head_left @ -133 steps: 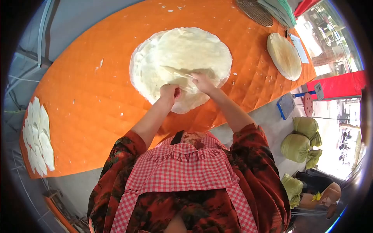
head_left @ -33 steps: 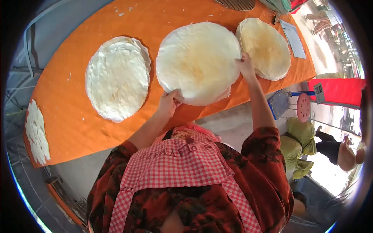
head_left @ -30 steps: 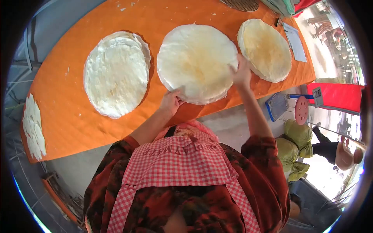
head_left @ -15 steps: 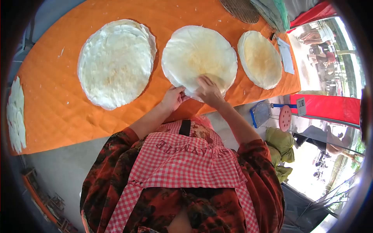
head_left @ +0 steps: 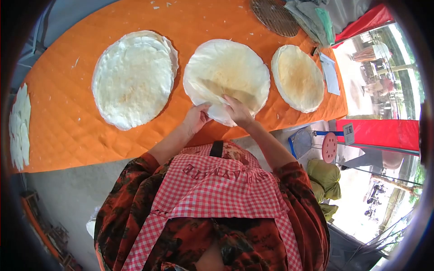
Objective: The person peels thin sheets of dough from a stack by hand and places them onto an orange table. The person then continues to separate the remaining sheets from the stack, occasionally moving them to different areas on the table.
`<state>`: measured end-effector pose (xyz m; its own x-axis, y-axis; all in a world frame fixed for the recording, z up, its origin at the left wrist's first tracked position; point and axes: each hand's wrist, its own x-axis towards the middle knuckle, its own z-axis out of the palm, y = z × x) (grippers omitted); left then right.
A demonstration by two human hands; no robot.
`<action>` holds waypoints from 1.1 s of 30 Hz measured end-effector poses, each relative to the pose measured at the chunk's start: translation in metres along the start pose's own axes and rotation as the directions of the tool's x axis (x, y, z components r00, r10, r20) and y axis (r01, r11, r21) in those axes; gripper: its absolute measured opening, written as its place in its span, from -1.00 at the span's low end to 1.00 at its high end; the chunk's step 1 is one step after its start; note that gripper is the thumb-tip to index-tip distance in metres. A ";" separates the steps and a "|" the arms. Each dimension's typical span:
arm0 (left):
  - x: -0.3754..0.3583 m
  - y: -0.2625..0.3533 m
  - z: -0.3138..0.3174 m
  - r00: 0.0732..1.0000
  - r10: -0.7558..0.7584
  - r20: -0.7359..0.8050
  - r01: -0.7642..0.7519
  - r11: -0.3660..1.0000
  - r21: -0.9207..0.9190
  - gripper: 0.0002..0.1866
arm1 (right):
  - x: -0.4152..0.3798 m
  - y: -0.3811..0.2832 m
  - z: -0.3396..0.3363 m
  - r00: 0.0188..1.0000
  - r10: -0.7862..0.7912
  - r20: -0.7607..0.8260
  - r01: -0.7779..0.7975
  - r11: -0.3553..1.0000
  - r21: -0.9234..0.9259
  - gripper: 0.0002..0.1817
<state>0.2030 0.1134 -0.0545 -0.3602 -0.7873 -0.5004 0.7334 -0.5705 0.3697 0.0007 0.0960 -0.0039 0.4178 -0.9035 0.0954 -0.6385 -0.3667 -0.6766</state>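
Three piles of thin, round, pale flatbread sheets lie in a row on the orange-covered table. At the middle pile, the near part of the top sheet is raised and bent, with a shadow behind it. My left hand pinches that sheet's near left edge between thumb and fingers. Just to the right, my right hand has its fingers closed on the bent part; its fingertips are partly hidden. The left pile is wider and whiter, while the right pile looks smaller and browner in the centre.
White scraps lie at the far left of the orange table cover. A round dark rack and grey-green cloths are at the back right. Beside the table stand a blue-framed scale, a pink stool and green sacks.
The top sheet's near part has come up off the middle pile and bent. My right hand has moved slightly toward me, from lying on the sheet to gripping it. The view has shifted slightly.
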 end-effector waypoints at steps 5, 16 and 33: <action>0.002 -0.003 -0.004 0.997 0.030 -0.068 -0.028 0.999 0.032 -0.69 | 0.012 0.020 -0.005 0.982 0.126 0.139 -0.139 0.986 0.091 -0.66; 0.004 -0.005 -0.007 0.997 0.045 -0.063 -0.045 0.999 0.003 -0.64 | 0.021 -0.014 -0.012 0.948 -0.285 -0.139 0.186 0.854 -0.487 -0.68; 0.002 -0.002 0.006 0.998 0.037 -0.049 -0.032 0.995 0.099 -0.57 | 0.029 0.003 0.011 0.980 0.199 0.020 -0.177 0.908 -0.379 -0.59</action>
<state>0.1975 0.1116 -0.0518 -0.3047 -0.7954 -0.5240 0.6837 -0.5657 0.4611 0.0185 0.0709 -0.0109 0.2947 -0.9540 -0.0557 -0.8991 -0.2571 -0.3543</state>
